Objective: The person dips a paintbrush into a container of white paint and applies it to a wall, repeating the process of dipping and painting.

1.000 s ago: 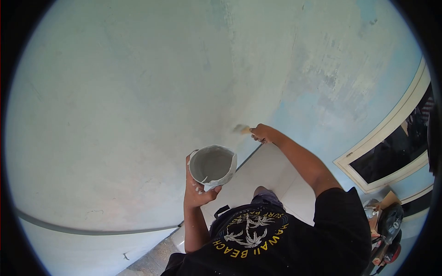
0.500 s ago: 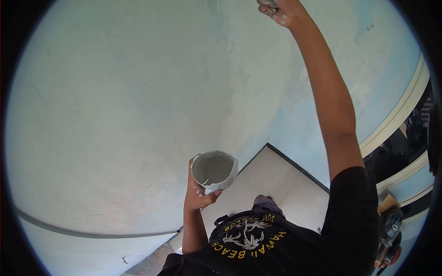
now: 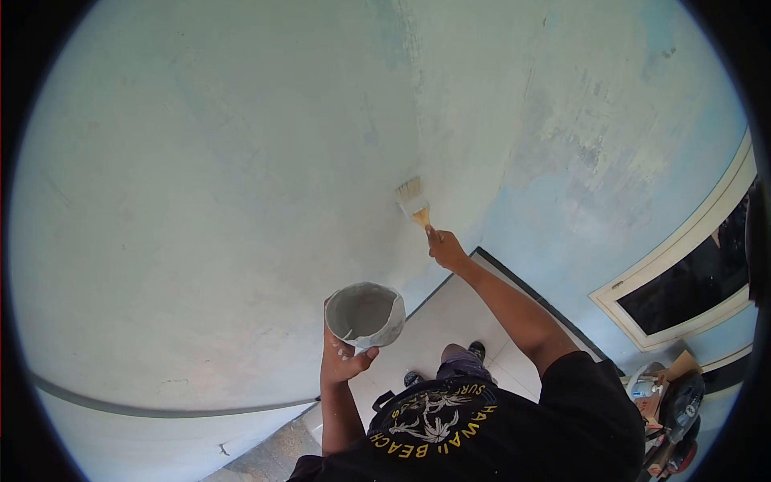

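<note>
Walls (image 3: 241, 201) blotched grey and blue rise behind the brush (image 3: 415, 206) above pale tiles (image 3: 450, 309).

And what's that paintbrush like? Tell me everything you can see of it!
The paintbrush is flat and wide, with pale, streaky bristles, a whitish band below them and a yellowish handle that looks wooden. The person's right grip is around the handle's lower end. The bristles point up the picture, leaning a little left, against the pale wall behind; whether they touch it is hard to tell.
</note>
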The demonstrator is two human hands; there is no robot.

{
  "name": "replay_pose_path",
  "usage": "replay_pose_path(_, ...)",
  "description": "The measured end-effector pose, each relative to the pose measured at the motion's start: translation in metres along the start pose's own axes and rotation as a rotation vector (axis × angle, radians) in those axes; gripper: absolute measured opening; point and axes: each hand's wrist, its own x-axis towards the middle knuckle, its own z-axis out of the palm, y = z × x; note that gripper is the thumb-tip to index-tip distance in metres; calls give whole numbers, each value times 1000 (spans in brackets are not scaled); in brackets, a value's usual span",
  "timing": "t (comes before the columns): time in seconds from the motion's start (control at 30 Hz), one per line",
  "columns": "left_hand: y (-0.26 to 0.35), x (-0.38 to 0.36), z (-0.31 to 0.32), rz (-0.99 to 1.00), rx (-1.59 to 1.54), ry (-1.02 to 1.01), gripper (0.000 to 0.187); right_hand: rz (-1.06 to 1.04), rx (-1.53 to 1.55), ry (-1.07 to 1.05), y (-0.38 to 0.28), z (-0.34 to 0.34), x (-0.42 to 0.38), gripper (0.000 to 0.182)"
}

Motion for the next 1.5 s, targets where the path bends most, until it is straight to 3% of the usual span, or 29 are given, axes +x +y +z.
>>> replay_pose_path(0.03, -1, 0, -2, 4, 0, -23, 83, 0, -3, -1, 7, -12, -4, 49)
replay_pose_path(0.1, 0, -3, -2, -3, 4, -19, 83, 656, 82, -320, 14, -32, -14, 47)
replay_pose_path(0.2, 0, -4, -8, 8, 44, -28, 83, 740, -104, -326, -7, -45, -8, 42)
replay_pose_path(0.27, -1, -3, -3, 71, -15, -31, 83, 545, 98, -295, -73, -65, 21, 39)
replay_pose_path(0.37, 4, -8, -1, 25, 19, -5, 84, 241, -97, -234, -254, -110, 24, 37)
replay_pose_path(0.43, 7, -6, 4, 45, -5, -2, 83, 75, -62, -141, -324, -129, 11, 40)
replay_pose_path(0.53, 9, -10, 14, 54, -36, 23, 82, -73, -9, -111, -366, -148, -6, 38)
replay_pose_path(0.6, 6, -11, 10, 39, -43, 39, 81, -328, 291, -68, -376, -141, -7, 37)
replay_pose_path(0.63, 4, -11, 6, 50, -24, 28, 82, -327, 286, -75, -376, -131, -4, 37)
replay_pose_path(0.67, 2, -10, 3, 60, 0, 16, 82, -468, 288, 32, -373, -118, 2, 37)
replay_pose_path(0.7, 2, -9, 0, 60, -1, 21, 82, -608, 290, 140, -367, -104, 11, 38)
replay_pose_path(0.77, 1, -12, 0, 39, -7, 46, 84, -363, 227, 49, -332, -81, 29, 37)
replay_pose_path(0.83, -2, -17, 0, 36, -4, 76, 85, -388, 74, 139, -253, -46, 44, 42)
replay_pose_path(0.93, -3, -19, 4, 40, -17, 143, 86, -216, 122, 55, -138, 5, 23, 42)
replay_pose_path(1.13, -16, -30, 1, 67, 77, 273, 85, -41, -170, -78, 52, 76, 7, 44)
replay_pose_path(1.17, -16, -34, 1, 65, 77, 302, 84, -42, -176, -111, 55, 75, 0, 44)
replay_pose_path(1.23, -23, -41, 1, 33, 101, 372, 81, 559, 61, -417, 63, 70, -12, 44)
replay_pose_path(1.27, -24, -44, 2, 8, 126, 407, 79, 647, 59, -453, 82, 70, -18, 43)
replay_pose_path(1.4, -28, -47, 16, -12, 174, 534, 74, 821, -51, -509, 142, 38, -65, 26)
replay_pose_path(1.5, -20, -43, 34, -59, 111, 639, 80, 859, 14, -542, 164, -4, -99, 25)
